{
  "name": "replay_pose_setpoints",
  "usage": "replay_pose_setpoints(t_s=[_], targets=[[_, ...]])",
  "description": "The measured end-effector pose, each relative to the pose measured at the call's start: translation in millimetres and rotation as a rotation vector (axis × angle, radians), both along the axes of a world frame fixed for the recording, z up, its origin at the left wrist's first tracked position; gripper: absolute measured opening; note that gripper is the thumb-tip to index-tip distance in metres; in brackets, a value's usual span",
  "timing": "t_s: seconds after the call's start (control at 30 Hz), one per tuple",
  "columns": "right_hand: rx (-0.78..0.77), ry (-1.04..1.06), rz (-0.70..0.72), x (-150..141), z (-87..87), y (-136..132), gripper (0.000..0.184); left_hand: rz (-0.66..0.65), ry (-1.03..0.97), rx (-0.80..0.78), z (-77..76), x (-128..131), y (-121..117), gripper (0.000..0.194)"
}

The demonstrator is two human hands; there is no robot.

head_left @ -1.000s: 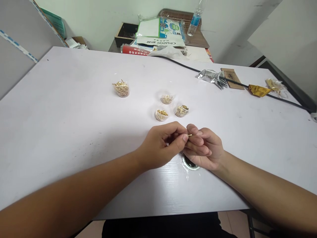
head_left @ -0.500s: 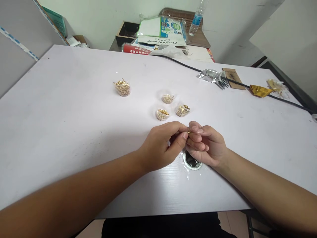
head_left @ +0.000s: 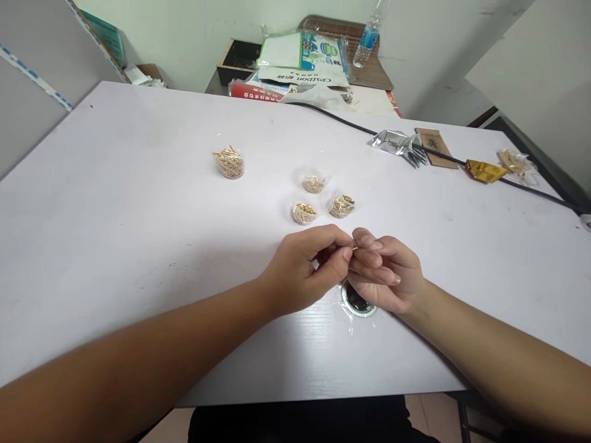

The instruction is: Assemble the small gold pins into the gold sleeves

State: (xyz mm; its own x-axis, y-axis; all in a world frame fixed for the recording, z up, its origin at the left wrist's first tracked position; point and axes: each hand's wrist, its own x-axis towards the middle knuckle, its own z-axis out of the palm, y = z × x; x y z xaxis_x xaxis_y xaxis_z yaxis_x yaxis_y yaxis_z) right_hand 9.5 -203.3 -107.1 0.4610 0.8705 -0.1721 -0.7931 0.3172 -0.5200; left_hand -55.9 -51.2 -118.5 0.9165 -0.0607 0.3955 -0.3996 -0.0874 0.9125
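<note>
My left hand point(head_left: 311, 267) is closed, thumb and forefinger pinching a small gold metal pin point(head_left: 354, 248). My right hand point(head_left: 390, 267) meets it fingertip to fingertip; its thumb and forefinger are pressed together at the pin's other end, and its remaining fingers curl loosely below. What the right fingertips hold is hidden. Beyond the hands stand three small clear bags of gold pieces: a left one point(head_left: 303, 213), a right one point(head_left: 341, 206) and a rear one point(head_left: 313, 183). A fuller clear bag of long gold pins point(head_left: 229, 163) stands farther left.
A dark round grommet point(head_left: 359, 300) is set in the white table point(head_left: 138, 203), partly under my right hand. A black cable point(head_left: 337, 115) crosses the back right, by silver foil packaging point(head_left: 394, 141), brown cardboard point(head_left: 436, 147) and a gold packet point(head_left: 484, 171). Behind stands a water bottle point(head_left: 368, 40).
The lower fingers of my right hand have stretched out slightly. The fingertips of both hands remain together, with a little more of the gold pin showing between them.
</note>
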Motion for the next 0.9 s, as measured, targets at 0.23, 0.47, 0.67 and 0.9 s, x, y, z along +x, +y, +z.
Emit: replay_pose_setpoints(t_s=[0.23, 0.47, 0.67, 0.9], targets=[[-0.020, -0.013, 0.003, -0.5, 0.8, -0.5, 0.010, -0.062, 0.058, -0.039, -3.6, 0.0, 0.6, 0.013], [-0.038, -0.015, 0.013, -1.3, 1.4, -0.3, 0.009, -0.073, 0.066, -0.052, -2.0, 0.0, 0.7, 0.012], [-0.047, 0.000, 0.013, -1.3, 0.8, -0.7, 0.007, 0.008, -0.023, 0.025, -0.2, 0.2, 1.7, 0.011], [-0.058, 0.017, -0.015, -0.9, 1.7, 1.3, 0.007, 0.071, -0.121, 0.126, 2.1, 0.0, 2.1, 0.011]])
